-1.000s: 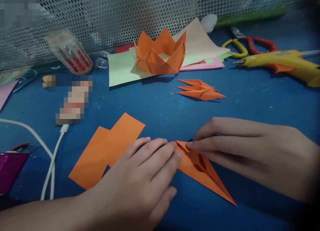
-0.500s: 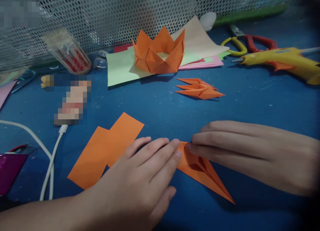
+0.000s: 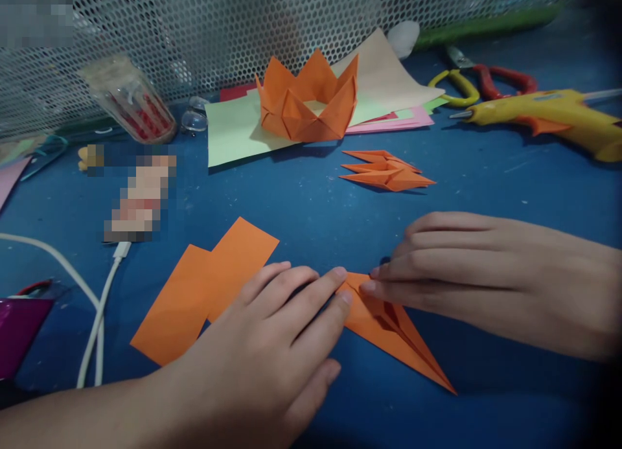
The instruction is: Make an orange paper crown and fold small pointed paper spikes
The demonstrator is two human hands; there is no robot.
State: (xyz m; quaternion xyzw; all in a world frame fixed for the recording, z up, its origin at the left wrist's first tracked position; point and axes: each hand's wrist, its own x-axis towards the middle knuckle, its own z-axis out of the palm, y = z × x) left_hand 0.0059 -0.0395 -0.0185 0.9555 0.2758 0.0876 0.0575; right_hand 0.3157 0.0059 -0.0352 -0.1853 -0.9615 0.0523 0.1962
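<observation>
A partly folded piece of orange paper (image 3: pixel 383 332) lies on the blue table, its long point toward the lower right. My left hand (image 3: pixel 279 332) rests flat with fingers apart, its index finger and thumb side touching the paper's left end. From the right, my right hand (image 3: pixel 451 267) has its fingers together, closed on the raised fold at the paper's upper edge; the thumb is hidden. Two flat orange paper pieces (image 3: pixel 208 293) overlap each other just left of my left hand, which partly covers them. Several finished pointed orange paper folds (image 3: pixel 389 173) are grouped farther back.
An orange paper crown (image 3: pixel 311 102) stands on colored sheets (image 3: pixel 230 135). To the right lie a yellow glue gun (image 3: pixel 544 115) and red-handled pliers (image 3: pixel 510 80). A jar (image 3: pixel 133 105) and a white cable (image 3: pixel 92 345) are on the left. A perforated metal panel (image 3: pixel 204 34) runs behind.
My right hand has risen slightly, its knuckles lifting and the fingertips shifting along the paper's upper edge. My left hand has stayed almost in place on the paper.
</observation>
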